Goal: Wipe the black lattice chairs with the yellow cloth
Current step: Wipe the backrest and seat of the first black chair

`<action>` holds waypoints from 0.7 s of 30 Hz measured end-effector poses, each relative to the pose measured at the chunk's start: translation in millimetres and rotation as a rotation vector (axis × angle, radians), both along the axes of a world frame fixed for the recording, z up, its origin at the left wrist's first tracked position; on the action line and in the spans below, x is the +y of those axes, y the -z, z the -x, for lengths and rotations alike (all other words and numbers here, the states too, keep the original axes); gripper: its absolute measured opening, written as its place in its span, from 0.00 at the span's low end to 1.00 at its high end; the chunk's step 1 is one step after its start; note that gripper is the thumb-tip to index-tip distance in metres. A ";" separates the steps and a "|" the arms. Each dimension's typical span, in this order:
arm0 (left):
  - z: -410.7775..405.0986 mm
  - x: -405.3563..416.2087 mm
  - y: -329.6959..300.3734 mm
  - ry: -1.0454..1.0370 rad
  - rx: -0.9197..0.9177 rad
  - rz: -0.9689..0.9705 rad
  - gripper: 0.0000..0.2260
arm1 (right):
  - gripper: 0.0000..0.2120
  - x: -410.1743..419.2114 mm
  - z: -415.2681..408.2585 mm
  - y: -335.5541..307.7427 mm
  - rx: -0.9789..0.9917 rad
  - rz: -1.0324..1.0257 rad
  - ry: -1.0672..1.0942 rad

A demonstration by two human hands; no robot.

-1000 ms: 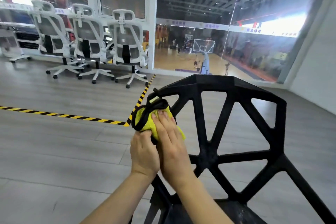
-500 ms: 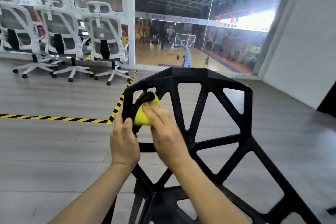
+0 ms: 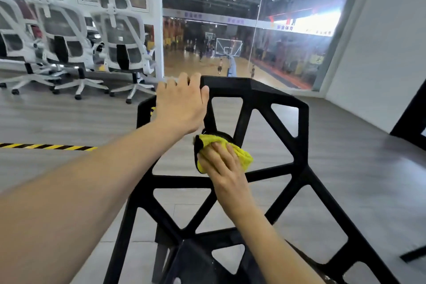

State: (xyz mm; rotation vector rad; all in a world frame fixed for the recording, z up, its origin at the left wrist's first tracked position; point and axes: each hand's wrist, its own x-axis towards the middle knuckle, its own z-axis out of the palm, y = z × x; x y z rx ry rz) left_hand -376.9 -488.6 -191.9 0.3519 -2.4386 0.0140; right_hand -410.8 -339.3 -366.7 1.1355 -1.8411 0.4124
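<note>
grey plank floor (image 3: 345, 168), spanning the whole room, with a yellow-and-black hazard tape line (image 3: 46, 146) running across it at left. glass wall (image 3: 230, 30) at the far side, giving onto an indoor basketball court (image 3: 207, 64) with a hoop and small, blurred figures. black lattice chair (image 3: 299, 145), nearest the camera at centre, seen from the seat side; its backrest is a web of angular struts around triangular and trapezoid openings, upright, with the seat at the bottom edge of the view. white mesh office chairs (image 3: 119, 39), a row on castor bases, well apart from the black chair, at far left along the glass. left hand (image 3: 182, 106), palm down on the upper left corner of the backrest, fingers curled over the top rail and gripping it. right hand (image 3: 221, 168), fingers laid fairly straight across the cloth, pressing it against a vertical strut at the centre of the backrest, just above the horizontal bar. yellow cloth (image 3: 242, 157), bunched, with a black edge trim showing at its left and top, held between the right hand and the strut.
</note>
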 end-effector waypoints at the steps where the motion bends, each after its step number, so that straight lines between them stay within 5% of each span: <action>1: 0.2 -2.9 4.7 -0.025 0.037 0.030 0.20 | 0.18 4.6 -0.9 3.8 0.044 -0.054 -0.007; 6: 3.0 -11.0 17.1 -0.042 0.133 0.141 0.21 | 0.13 21.2 1.3 -28.2 0.149 -0.097 0.010; 11: 3.1 -7.3 19.5 -0.053 0.175 0.155 0.20 | 0.17 38.5 41.4 -119.0 0.089 0.330 0.195; 13: 4.5 -6.5 20.2 -0.062 0.185 0.132 0.20 | 0.23 29.8 51.1 -134.1 0.018 0.325 0.238; 21: 7.2 -8.2 23.9 -0.061 0.193 0.149 0.21 | 0.23 26.7 -4.5 0.3 -0.097 0.219 0.245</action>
